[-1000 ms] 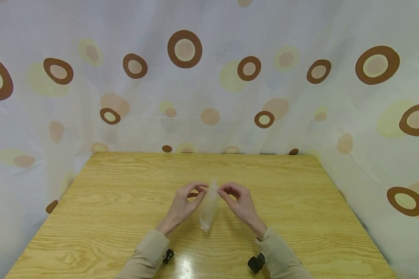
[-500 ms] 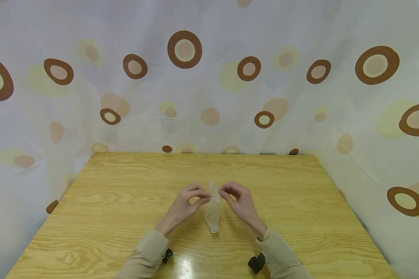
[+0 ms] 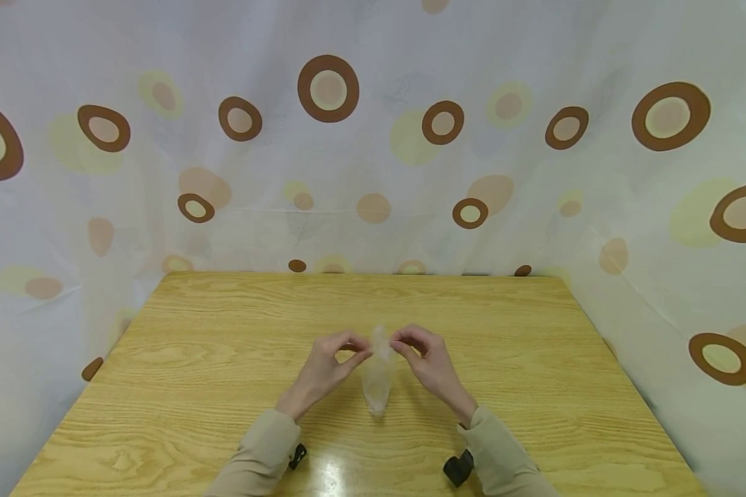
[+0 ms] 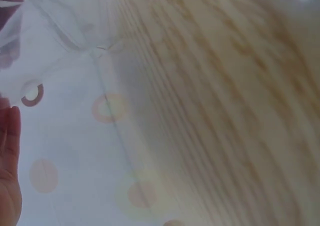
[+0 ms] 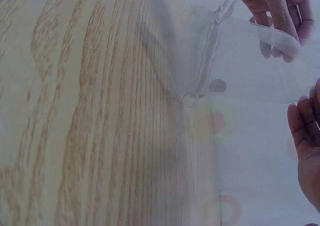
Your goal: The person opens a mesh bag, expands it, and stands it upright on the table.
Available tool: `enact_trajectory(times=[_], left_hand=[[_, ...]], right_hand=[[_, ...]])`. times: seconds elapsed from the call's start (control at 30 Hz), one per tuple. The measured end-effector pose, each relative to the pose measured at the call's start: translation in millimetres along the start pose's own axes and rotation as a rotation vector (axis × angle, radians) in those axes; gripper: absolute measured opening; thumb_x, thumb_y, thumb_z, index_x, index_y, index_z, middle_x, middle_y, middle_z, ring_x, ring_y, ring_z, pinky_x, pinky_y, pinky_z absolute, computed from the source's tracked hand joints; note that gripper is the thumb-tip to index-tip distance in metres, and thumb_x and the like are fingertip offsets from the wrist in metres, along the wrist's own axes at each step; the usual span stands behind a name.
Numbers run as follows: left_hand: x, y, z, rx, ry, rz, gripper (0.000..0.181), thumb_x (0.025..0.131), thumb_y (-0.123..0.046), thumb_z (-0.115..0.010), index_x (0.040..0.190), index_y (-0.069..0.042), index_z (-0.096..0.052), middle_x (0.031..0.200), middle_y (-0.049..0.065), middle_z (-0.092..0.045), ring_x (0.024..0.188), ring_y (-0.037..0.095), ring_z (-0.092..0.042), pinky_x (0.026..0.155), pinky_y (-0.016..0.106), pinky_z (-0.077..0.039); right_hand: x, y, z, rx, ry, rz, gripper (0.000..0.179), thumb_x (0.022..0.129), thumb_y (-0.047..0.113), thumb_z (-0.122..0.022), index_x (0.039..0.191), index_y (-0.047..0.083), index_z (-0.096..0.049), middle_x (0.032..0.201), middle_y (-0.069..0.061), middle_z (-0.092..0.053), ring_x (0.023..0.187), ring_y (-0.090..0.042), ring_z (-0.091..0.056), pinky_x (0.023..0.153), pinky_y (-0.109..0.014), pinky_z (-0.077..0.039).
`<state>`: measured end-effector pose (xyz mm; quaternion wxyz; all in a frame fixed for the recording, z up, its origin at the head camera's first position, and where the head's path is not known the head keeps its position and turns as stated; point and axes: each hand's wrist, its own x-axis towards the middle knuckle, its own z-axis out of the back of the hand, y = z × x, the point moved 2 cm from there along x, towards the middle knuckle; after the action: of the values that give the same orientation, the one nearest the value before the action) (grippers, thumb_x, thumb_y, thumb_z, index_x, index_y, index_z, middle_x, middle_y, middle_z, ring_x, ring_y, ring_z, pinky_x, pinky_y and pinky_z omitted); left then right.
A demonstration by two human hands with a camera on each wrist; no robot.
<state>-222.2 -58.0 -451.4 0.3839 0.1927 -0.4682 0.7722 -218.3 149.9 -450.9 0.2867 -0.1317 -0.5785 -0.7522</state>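
Note:
A clear, thin plastic bag (image 3: 378, 386) hangs between my two hands just above the table, narrow and crinkled, its lower end towards me. My left hand (image 3: 323, 369) pinches its upper left edge between thumb and forefinger. Opposite it, my right hand (image 3: 432, 362) pinches the upper right edge. In the right wrist view the see-through bag (image 5: 240, 56) spreads between the left hand (image 5: 280, 11) and the right hand (image 5: 307, 141), with creases along one side. The left wrist view catches the bag (image 4: 60, 28) only in part, with the right hand's fingers at its left edge.
A wood-grain table (image 3: 224, 310) lies under both hands. Pale curtain-like sheeting (image 3: 373, 152) with brown rings and spots stands behind it and on both sides. Black wrist pieces (image 3: 458, 469) stick out by the beige sleeves (image 3: 503, 452).
The bag's lower end has swung right, then slightly back left. The left hand's fingers have shifted a little along the bag's edge. My right hand has hardly moved.

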Motion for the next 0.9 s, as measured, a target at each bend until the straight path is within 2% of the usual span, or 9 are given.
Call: enact_trajectory(times=[0.17, 0.4, 0.57, 0.73, 0.9], left_hand=[[-0.3, 0.2, 1.1, -0.044, -0.016, 0.018, 0.013, 0.083, 0.006, -0.077, 0.088, -0.003, -0.070, 0.089, 0.011, -0.076, 0.080, 0.023, -0.074, 0.076, 0.028, -0.062], [-1.5, 1.3, -0.1, -0.072, -0.037, 0.063, 0.015, 0.081, 0.001, -0.080, 0.088, -0.004, -0.069, 0.084, 0.010, -0.074, 0.076, 0.021, -0.072, 0.069, 0.026, -0.061], [-1.4, 0.8, 0.0, -0.075, -0.040, 0.066, 0.016, 0.080, -0.004, -0.082, 0.090, -0.005, -0.069, 0.083, 0.009, -0.074, 0.074, 0.020, -0.072, 0.066, 0.024, -0.060], [-0.8, 0.3, 0.5, -0.058, -0.049, 0.033, 0.014, 0.082, -0.002, -0.080, 0.092, -0.005, -0.071, 0.084, 0.010, -0.074, 0.071, 0.020, -0.071, 0.064, 0.023, -0.060], [-2.7, 1.0, 2.1, -0.032, -0.054, 0.010, 0.011, 0.087, 0.000, -0.076, 0.097, -0.004, -0.075, 0.080, 0.007, -0.068, 0.069, 0.018, -0.068, 0.064, 0.022, -0.059]], right_hand=[[0.3, -0.4, -1.2, 0.012, 0.004, -0.013, 0.010, 0.094, -0.005, -0.064, 0.103, -0.004, -0.068, 0.093, -0.021, -0.067, 0.088, -0.001, -0.064, 0.082, -0.019, -0.056], [0.4, 0.8, -4.5, 0.031, 0.065, 0.041, 0.030, 0.093, -0.008, -0.064, 0.123, -0.011, -0.058, 0.095, -0.022, -0.064, 0.088, -0.003, -0.063, 0.076, -0.026, -0.056], [0.7, 2.2, -6.2, 0.018, 0.078, 0.023, 0.026, 0.094, -0.005, -0.064, 0.120, -0.005, -0.061, 0.095, -0.020, -0.066, 0.086, -0.005, -0.063, 0.073, -0.029, -0.055], [0.1, 2.6, -6.7, -0.008, 0.055, -0.009, 0.019, 0.095, -0.004, -0.063, 0.114, -0.002, -0.065, 0.095, -0.020, -0.066, 0.084, -0.009, -0.063, 0.076, -0.028, -0.056], [0.4, 1.4, -3.2, -0.022, 0.012, 0.032, 0.019, 0.096, -0.007, -0.060, 0.113, -0.004, -0.066, 0.096, -0.022, -0.065, 0.085, -0.015, -0.061, 0.080, -0.025, -0.055]])
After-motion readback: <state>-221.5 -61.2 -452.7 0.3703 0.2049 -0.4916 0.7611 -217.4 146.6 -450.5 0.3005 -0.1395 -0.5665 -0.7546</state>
